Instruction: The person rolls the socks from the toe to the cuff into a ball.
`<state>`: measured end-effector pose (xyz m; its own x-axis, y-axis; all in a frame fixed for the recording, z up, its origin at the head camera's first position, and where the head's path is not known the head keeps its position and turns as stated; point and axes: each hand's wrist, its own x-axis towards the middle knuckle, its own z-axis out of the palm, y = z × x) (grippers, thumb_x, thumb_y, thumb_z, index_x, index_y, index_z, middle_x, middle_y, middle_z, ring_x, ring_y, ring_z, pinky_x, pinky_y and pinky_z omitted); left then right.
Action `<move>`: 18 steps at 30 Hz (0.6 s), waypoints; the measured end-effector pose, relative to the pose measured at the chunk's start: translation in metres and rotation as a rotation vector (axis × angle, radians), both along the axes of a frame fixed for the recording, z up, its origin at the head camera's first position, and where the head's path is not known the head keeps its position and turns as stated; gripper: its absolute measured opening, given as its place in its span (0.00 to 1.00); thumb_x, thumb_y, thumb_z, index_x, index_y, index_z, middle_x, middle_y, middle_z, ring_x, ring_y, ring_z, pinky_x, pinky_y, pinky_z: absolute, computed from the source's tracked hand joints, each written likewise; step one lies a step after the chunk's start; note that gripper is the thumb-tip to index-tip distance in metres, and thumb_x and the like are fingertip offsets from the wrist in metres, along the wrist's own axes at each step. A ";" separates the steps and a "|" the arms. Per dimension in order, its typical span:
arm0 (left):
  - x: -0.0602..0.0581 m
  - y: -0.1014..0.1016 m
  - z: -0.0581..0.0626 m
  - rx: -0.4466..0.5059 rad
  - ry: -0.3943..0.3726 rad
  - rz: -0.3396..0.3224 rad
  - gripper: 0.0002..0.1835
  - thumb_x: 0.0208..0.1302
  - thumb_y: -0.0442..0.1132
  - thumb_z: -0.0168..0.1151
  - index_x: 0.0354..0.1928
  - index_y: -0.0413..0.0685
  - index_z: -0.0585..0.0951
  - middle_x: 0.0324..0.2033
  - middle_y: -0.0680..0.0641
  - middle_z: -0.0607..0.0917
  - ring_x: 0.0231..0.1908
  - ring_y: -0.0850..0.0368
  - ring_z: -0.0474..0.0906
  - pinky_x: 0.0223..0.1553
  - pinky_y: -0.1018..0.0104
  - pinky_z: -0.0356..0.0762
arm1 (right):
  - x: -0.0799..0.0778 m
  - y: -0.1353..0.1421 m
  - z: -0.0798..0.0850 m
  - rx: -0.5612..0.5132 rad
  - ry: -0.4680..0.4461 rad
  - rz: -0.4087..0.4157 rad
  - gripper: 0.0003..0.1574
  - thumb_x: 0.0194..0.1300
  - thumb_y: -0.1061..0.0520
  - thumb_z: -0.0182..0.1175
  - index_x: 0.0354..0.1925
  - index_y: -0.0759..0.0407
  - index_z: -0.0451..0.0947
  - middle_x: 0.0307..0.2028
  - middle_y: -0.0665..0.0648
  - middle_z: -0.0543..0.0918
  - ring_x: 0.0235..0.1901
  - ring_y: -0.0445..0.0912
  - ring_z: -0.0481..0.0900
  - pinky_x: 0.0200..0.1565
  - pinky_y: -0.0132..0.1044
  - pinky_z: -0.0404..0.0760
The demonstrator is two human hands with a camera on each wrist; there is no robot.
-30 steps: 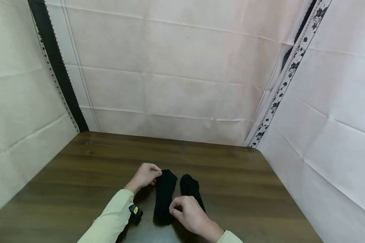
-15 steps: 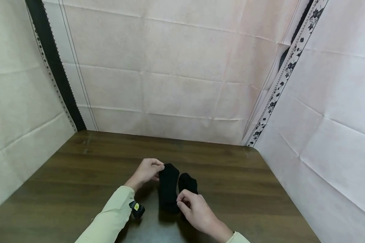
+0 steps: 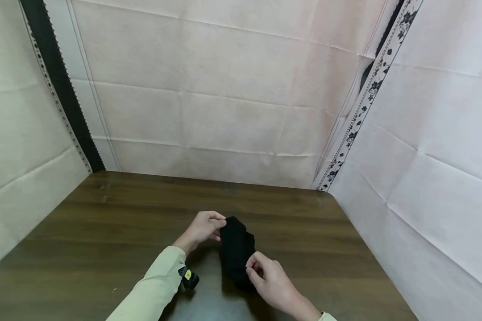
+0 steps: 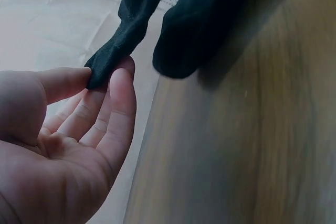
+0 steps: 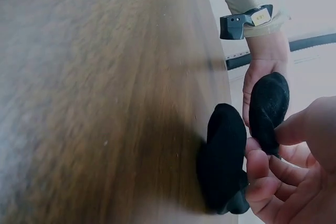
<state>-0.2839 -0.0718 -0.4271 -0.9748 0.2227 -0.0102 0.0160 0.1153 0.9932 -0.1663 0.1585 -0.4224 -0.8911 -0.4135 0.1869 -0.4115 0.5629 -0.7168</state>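
Observation:
A black sock (image 3: 234, 249) hangs above the table, held at both ends. My left hand (image 3: 202, 229) pinches its far end between thumb and fingers, which shows closely in the left wrist view on the sock's tip (image 4: 107, 59). At the near end my right hand (image 3: 272, 283) pinches its edge. A second black sock (image 5: 224, 150) lies on the table just below the held one. From the head it is mostly covered, with only its right side showing. In the left wrist view this lower sock (image 4: 184, 40) appears apart from the held one.
The brown wooden table (image 3: 144, 209) spreads around the hands. Pale creased cloth (image 3: 225, 89) hangs behind it and at both sides. On the left sleeve's cuff sits a black wrist camera (image 3: 189, 278).
Both hands have carried the held sock to the right, from beside the other sock to over it. The lower sock is now mostly covered in the head view.

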 end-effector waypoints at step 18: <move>-0.003 0.028 -0.004 -0.028 -0.019 -0.047 0.08 0.73 0.36 0.60 0.47 0.39 0.83 0.36 0.42 0.81 0.30 0.50 0.79 0.33 0.60 0.84 | 0.005 0.023 -0.004 -0.140 -0.229 -0.058 0.05 0.74 0.58 0.59 0.41 0.56 0.81 0.27 0.51 0.80 0.23 0.43 0.77 0.27 0.35 0.78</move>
